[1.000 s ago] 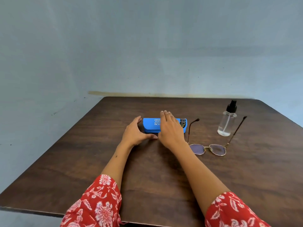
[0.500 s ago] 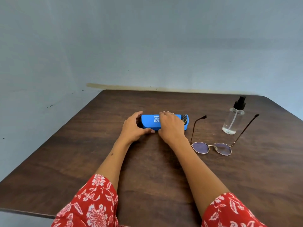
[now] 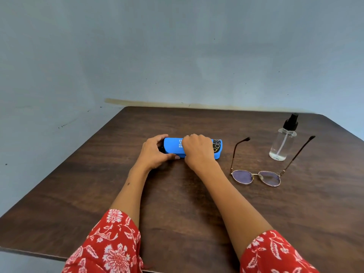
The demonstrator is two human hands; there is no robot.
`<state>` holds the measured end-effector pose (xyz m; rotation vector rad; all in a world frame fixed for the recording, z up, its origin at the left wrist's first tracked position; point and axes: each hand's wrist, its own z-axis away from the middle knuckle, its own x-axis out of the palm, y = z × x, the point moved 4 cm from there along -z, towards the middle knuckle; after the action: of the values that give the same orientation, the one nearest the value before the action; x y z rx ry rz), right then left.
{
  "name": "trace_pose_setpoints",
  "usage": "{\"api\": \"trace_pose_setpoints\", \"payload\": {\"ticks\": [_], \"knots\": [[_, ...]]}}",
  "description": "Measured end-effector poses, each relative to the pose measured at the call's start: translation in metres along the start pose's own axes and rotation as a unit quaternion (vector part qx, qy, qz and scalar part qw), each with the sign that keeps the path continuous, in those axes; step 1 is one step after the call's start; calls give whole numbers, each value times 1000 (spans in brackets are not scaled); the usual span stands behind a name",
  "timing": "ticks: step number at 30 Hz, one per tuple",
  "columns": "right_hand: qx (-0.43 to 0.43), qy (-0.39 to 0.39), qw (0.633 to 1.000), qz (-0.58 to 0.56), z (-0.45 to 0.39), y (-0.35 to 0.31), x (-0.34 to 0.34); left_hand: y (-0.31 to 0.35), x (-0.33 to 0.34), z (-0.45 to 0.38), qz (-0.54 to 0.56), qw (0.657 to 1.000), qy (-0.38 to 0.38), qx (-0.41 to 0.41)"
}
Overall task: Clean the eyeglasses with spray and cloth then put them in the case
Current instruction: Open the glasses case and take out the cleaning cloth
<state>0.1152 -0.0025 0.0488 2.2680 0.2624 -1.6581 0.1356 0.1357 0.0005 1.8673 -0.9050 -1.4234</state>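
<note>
Fingers of the right hand (image 3: 199, 149) have curled over the blue case (image 3: 173, 146), left hand (image 3: 154, 152) gripping its end.

The case (image 3: 174, 146) lies on the table (image 3: 177, 203) just above the frame's centre, with the left hand (image 3: 155, 152) at its left end and the right hand (image 3: 198, 149) over its middle. Right of the case, apart from it, lie the eyeglasses (image 3: 258, 177), temples pointing toward the wall. The spray bottle (image 3: 282, 140) stands upright at the right, between the temple tips and slightly behind them.
</note>
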Motion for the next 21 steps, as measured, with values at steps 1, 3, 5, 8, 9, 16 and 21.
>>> {"api": "trace_pose_setpoints", "payload": {"ticks": [1, 3, 5, 8, 9, 16, 21], "knots": [[-1, -2, 1000, 6, -1, -1, 0, 0, 0, 0, 1, 1000, -1, -1], [-5, -6, 1000, 14, -2, -2, 1, 0, 1, 0, 2, 1000, -4, -4], [-12, -7, 1000, 12, -3, -3, 1, -1, 1, 0, 3, 1000, -6, -6], [-19, -3, 1000, 9, -5, -2, 0, -1, 2, 1, 2, 1000, -7, -6], [-19, -2, 1000, 8, -6, -2, 0, -1, 2, 1, 2, 1000, -8, -6], [-17, -6, 1000, 7, -9, -4, 3, -1, 0, 0, 3, 1000, -13, -11], [-24, -1, 1000, 1, -10, -3, 4, -2, 0, 0, 5, 1000, -15, -11]]}}
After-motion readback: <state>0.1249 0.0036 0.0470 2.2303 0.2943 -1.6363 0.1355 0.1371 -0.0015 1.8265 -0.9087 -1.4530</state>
